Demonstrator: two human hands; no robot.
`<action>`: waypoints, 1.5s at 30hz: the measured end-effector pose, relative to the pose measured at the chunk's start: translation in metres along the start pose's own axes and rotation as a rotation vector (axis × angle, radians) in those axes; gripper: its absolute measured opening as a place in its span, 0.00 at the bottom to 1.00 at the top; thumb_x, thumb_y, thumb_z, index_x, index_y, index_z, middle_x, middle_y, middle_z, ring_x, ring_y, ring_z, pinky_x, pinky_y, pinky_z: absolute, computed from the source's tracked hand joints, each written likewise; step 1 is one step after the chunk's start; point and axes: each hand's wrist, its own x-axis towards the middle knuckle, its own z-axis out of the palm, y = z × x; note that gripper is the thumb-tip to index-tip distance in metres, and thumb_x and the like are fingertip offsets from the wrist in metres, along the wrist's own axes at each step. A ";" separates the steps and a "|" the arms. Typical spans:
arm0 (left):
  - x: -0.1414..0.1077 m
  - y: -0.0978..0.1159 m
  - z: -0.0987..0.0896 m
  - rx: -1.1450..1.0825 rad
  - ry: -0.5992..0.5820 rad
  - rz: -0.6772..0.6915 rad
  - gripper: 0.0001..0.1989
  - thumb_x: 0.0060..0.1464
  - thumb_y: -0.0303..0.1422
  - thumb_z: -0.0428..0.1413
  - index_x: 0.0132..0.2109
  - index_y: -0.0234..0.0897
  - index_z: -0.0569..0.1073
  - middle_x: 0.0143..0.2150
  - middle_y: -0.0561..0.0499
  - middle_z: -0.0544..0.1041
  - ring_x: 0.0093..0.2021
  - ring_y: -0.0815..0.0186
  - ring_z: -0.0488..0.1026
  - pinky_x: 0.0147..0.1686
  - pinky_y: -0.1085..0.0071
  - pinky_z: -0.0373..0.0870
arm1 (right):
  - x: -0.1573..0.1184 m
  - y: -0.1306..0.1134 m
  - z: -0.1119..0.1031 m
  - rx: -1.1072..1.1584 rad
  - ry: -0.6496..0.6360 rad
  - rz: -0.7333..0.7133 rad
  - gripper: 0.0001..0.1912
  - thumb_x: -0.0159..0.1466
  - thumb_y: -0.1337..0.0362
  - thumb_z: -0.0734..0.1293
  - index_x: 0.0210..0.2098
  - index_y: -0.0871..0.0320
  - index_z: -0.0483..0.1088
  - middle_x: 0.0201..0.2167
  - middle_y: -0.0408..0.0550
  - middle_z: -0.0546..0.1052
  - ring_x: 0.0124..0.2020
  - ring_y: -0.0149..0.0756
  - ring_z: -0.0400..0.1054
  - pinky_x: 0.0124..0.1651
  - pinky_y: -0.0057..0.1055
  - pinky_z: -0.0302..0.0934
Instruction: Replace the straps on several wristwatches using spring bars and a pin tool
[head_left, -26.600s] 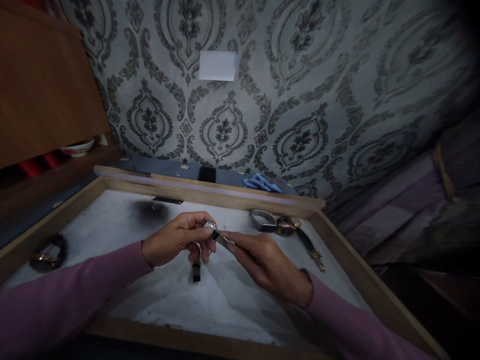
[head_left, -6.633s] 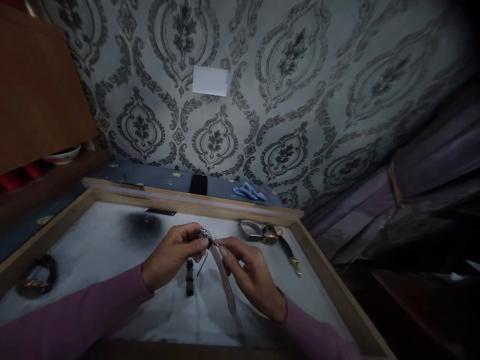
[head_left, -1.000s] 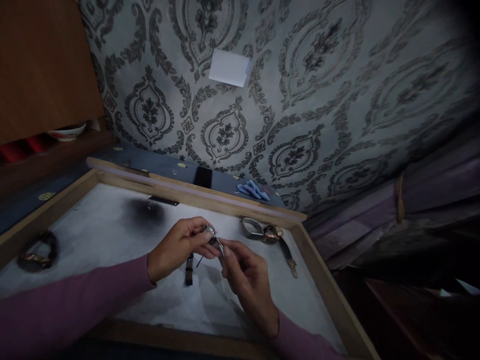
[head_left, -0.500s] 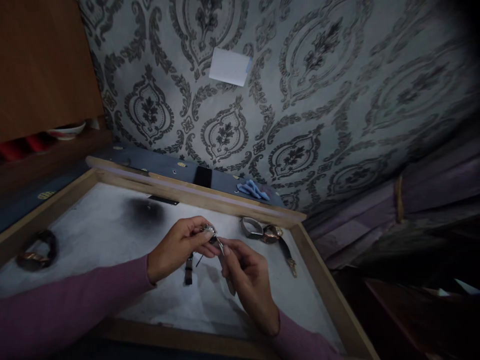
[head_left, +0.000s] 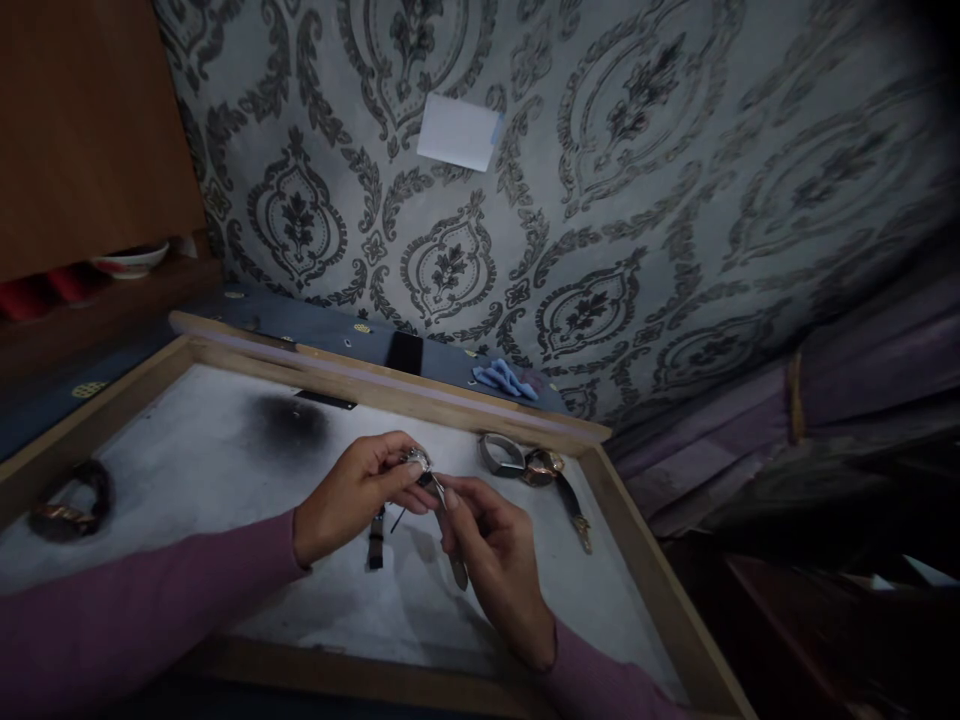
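My left hand [head_left: 367, 490] pinches a small wristwatch [head_left: 420, 462] with a silvery case, tilted up above the tray floor. My right hand [head_left: 491, 550] grips slim metal tweezers [head_left: 440, 490], their tips at the watch's lower right edge. A greyish strip with a rounded end [head_left: 458, 571] hangs by the right fingers; whether it is a strap or part of the tool I cannot tell. Just below the left hand lies a dark watch strap piece [head_left: 376, 542], and beside it shows a thin dark rod [head_left: 397, 520]. Fingers cover much of the watch.
A wooden-framed tray [head_left: 405, 392] with a white floor surrounds the work. At its right are a grey band watch [head_left: 501, 455] and a black-strapped watch [head_left: 541, 467]; another watch [head_left: 71, 510] lies far left. Behind the frame sit a dark phone-like slab [head_left: 405, 352] and a blue cloth [head_left: 505, 378].
Both hands hold nearly the same pose, with the tweezers still at the watch. The whole view has shifted very slightly.
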 end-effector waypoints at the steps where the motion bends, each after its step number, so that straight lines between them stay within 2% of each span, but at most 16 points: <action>1: 0.000 0.000 0.000 0.006 0.000 0.003 0.11 0.55 0.37 0.59 0.37 0.32 0.70 0.30 0.50 0.76 0.32 0.64 0.79 0.35 0.71 0.77 | 0.000 0.000 0.000 0.003 -0.001 0.004 0.20 0.63 0.51 0.65 0.39 0.64 0.75 0.14 0.38 0.64 0.16 0.26 0.54 0.18 0.23 0.50; 6: 0.000 -0.001 0.000 0.022 -0.006 0.010 0.12 0.55 0.38 0.59 0.36 0.32 0.70 0.30 0.50 0.76 0.33 0.64 0.79 0.35 0.70 0.76 | 0.001 -0.001 0.001 0.016 -0.003 0.019 0.20 0.62 0.51 0.66 0.38 0.64 0.74 0.14 0.37 0.64 0.16 0.25 0.54 0.18 0.22 0.49; 11: 0.000 -0.001 0.001 0.030 -0.021 0.012 0.12 0.55 0.39 0.59 0.36 0.32 0.70 0.30 0.50 0.76 0.33 0.64 0.79 0.35 0.69 0.76 | 0.001 0.000 0.000 0.020 -0.008 0.028 0.20 0.63 0.49 0.65 0.38 0.63 0.72 0.14 0.36 0.62 0.14 0.23 0.50 0.15 0.21 0.45; 20: 0.000 -0.001 0.000 -0.023 -0.011 0.003 0.11 0.54 0.37 0.60 0.37 0.33 0.70 0.30 0.50 0.76 0.33 0.64 0.79 0.36 0.69 0.76 | 0.000 0.000 -0.001 -0.008 -0.019 0.011 0.21 0.63 0.50 0.65 0.39 0.64 0.75 0.14 0.37 0.63 0.13 0.23 0.50 0.13 0.21 0.42; 29: 0.000 -0.002 -0.001 -0.019 0.002 0.007 0.11 0.55 0.37 0.60 0.36 0.33 0.71 0.29 0.51 0.76 0.32 0.64 0.79 0.36 0.69 0.76 | 0.001 -0.003 -0.002 0.005 -0.018 0.043 0.22 0.61 0.49 0.66 0.40 0.64 0.75 0.14 0.37 0.63 0.15 0.25 0.53 0.17 0.22 0.49; 36: 0.001 -0.002 -0.001 -0.004 0.006 0.009 0.12 0.54 0.38 0.60 0.35 0.32 0.70 0.29 0.50 0.76 0.32 0.64 0.79 0.34 0.70 0.76 | 0.002 -0.002 -0.004 -0.010 -0.051 0.030 0.21 0.62 0.50 0.66 0.40 0.64 0.75 0.14 0.36 0.62 0.13 0.23 0.49 0.14 0.21 0.42; 45: 0.002 -0.004 -0.003 -0.028 0.007 -0.001 0.13 0.52 0.39 0.62 0.35 0.33 0.70 0.28 0.51 0.76 0.31 0.64 0.79 0.33 0.71 0.76 | 0.005 0.000 -0.006 -0.047 -0.100 -0.007 0.20 0.63 0.51 0.66 0.40 0.63 0.76 0.13 0.35 0.60 0.13 0.23 0.47 0.14 0.21 0.41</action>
